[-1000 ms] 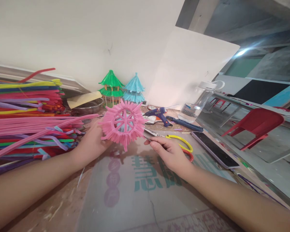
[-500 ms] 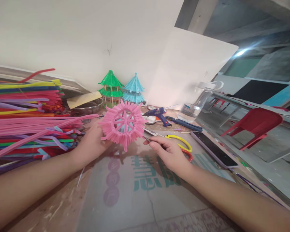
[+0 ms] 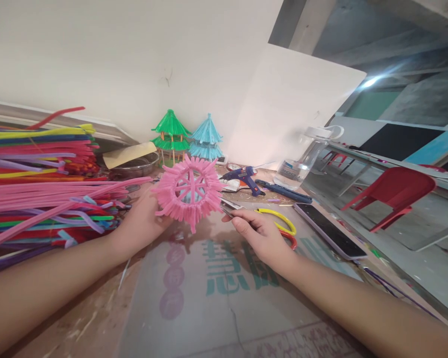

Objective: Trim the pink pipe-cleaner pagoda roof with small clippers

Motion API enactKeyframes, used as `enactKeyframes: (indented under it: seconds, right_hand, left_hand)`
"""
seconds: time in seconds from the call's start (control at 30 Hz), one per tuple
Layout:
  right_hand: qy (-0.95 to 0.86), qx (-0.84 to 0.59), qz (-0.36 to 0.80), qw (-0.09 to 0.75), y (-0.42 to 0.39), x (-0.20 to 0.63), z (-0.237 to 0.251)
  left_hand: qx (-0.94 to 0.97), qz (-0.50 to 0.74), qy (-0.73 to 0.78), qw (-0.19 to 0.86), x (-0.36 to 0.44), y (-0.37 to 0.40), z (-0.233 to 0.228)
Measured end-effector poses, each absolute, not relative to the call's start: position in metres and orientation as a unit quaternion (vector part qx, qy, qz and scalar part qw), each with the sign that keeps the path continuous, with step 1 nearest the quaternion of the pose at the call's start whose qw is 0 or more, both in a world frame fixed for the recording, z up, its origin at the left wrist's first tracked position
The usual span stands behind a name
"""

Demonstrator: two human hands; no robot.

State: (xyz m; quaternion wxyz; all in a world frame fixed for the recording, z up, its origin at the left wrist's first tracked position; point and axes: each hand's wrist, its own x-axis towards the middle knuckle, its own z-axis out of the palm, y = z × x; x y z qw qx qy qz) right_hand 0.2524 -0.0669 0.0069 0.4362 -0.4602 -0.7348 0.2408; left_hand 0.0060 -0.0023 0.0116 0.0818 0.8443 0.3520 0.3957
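Note:
My left hand (image 3: pixel 142 221) holds a round pink pipe-cleaner piece (image 3: pixel 188 191) with fringed edges and spokes, lifted just above the table. My right hand (image 3: pixel 259 233) grips scissors (image 3: pixel 280 226) with yellow and red handles. Their metal blades point left and nearly touch the pink piece's right side.
A big pile of coloured pipe cleaners (image 3: pixel 41 174) lies at the left. Green (image 3: pixel 170 132) and blue (image 3: pixel 206 136) pipe-cleaner pagodas stand at the back. A blue glue gun (image 3: pixel 244 176), a clear bottle (image 3: pixel 302 159) and a phone (image 3: pixel 328 223) lie to the right; a red chair (image 3: pixel 395 191) stands beyond.
The scissors' blades have edged slightly closer to the pink piece. Otherwise both hands stay almost still.

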Motion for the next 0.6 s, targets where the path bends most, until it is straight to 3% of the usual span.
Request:
enactKeyframes:
  seconds: [0.6]
  right_hand:
    - [-0.728, -0.46, 0.261, 0.436, -0.0687, 0.2537, 0.0083]
  left_hand:
    - [0.844, 0.396, 0.353, 0.078, 0.0055, -0.0015, 0.0105]
